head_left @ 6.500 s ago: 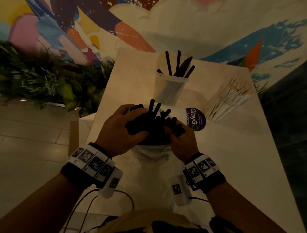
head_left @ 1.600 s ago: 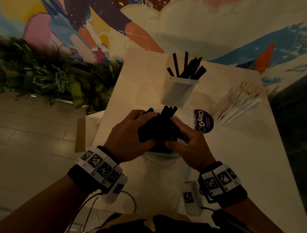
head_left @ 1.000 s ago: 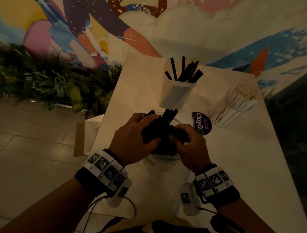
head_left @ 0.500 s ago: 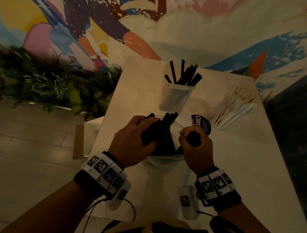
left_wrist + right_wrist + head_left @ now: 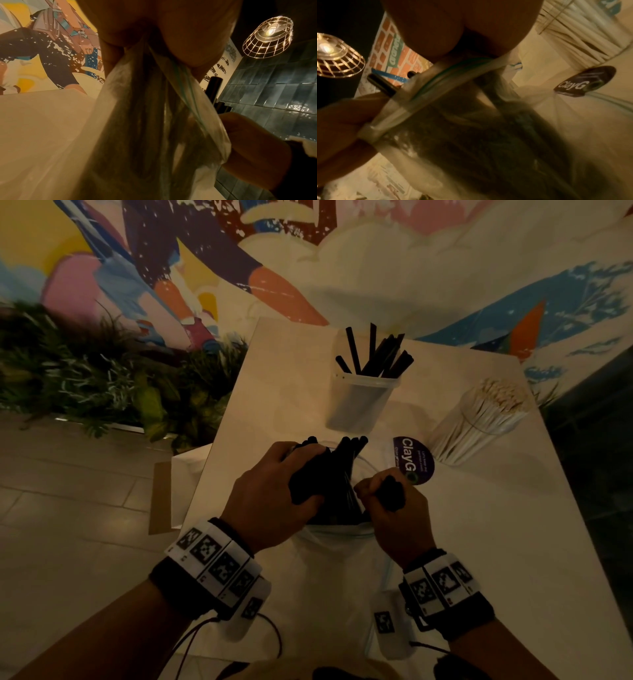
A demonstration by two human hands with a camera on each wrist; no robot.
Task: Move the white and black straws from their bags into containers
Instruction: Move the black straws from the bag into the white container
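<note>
A clear plastic bag [image 5: 337, 537] stands on the table, and black straws [image 5: 346, 453] stick out of its top. My left hand [image 5: 298, 474] grips the bag's top and the straw bundle from the left. My right hand [image 5: 387, 491] is a fist round a few black straws [image 5: 392, 496], just right of the bundle. The left wrist view looks down the bag [image 5: 137, 121], with my right hand [image 5: 248, 146] holding straw ends [image 5: 212, 88] beside it. A clear tub [image 5: 359, 402] behind the bag holds several black straws. White straws [image 5: 479, 422] fill a clear container at the right.
A purple round sticker [image 5: 412, 460] lies on the pale table [image 5: 496, 542] between the bag and the white straws. Plants [image 5: 102, 378] and a tiled floor lie off the table's left edge. A painted wall stands behind. A wire lamp [image 5: 267, 36] hangs overhead.
My right hand has drawn away to the right of the bundle, closed round a few black straws. My left hand keeps its grip on the bag and bundle.
</note>
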